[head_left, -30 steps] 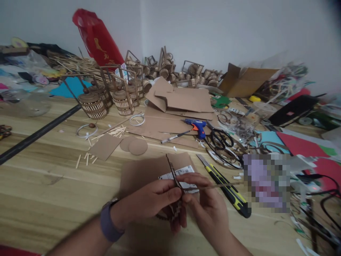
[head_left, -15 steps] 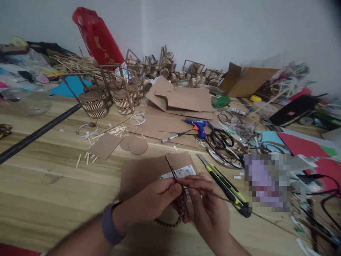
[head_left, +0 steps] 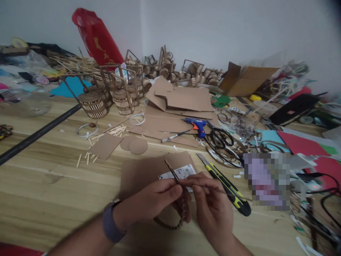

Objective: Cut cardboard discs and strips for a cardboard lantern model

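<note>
My left hand (head_left: 161,199) pinches a curved strip of corrugated cardboard (head_left: 170,227). One end of it sticks up beyond my thumb, while the rest loops below my fingers with its ridges showing. My right hand (head_left: 214,209) is closed close beside it, its fingertips pinching a thin brown strip (head_left: 239,196) that trails off to the right. Where the two strips meet is hidden by my fingers. Under both hands lies a cardboard sheet (head_left: 138,174) with a white printed label (head_left: 183,172).
A yellow-black utility knife (head_left: 226,185) lies right of my hands, blade out. Beyond are a blue glue gun (head_left: 198,126), black scissors (head_left: 222,138), cardboard discs (head_left: 138,145) and small sticks (head_left: 87,156). Small lidded baskets (head_left: 93,104) stand at back left, before a red bag (head_left: 98,39).
My right hand has shifted slightly right and down. The thin strip's trailing part has swung upward. My left hand stays almost in place on the corrugated strip.
</note>
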Demonstrator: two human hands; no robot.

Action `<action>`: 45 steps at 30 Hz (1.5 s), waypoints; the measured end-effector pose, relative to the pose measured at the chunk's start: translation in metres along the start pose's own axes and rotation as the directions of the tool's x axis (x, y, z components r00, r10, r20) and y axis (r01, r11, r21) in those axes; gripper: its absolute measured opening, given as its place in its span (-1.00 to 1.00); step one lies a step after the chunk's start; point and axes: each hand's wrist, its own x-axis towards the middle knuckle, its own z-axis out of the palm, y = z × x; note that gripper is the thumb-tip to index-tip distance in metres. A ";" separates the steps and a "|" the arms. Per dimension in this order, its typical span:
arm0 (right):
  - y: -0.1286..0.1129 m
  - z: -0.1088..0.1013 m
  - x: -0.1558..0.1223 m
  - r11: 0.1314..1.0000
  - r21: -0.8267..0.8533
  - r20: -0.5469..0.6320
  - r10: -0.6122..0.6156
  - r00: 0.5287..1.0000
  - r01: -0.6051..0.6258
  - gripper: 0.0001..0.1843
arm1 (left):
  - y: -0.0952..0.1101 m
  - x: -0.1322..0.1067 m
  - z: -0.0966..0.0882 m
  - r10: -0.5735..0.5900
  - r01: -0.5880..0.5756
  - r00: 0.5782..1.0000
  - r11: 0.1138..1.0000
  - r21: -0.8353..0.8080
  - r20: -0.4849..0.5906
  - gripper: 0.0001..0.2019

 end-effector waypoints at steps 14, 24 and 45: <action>0.001 0.000 0.002 0.998 -0.021 0.071 -0.061 0.996 0.062 -0.87 | -0.002 -0.003 -0.006 -0.013 0.014 1.000 0.992 0.127 -0.005 -0.40; -0.003 0.000 0.003 0.982 0.154 0.044 0.103 0.994 -0.109 -0.89 | 0.015 -0.005 0.000 -0.070 0.044 0.991 0.973 0.226 0.111 -0.36; 0.002 -0.002 0.007 0.943 -0.245 0.123 -0.198 0.972 0.223 -0.82 | 0.007 0.001 0.004 -0.052 0.064 0.988 0.995 0.079 -0.144 -0.51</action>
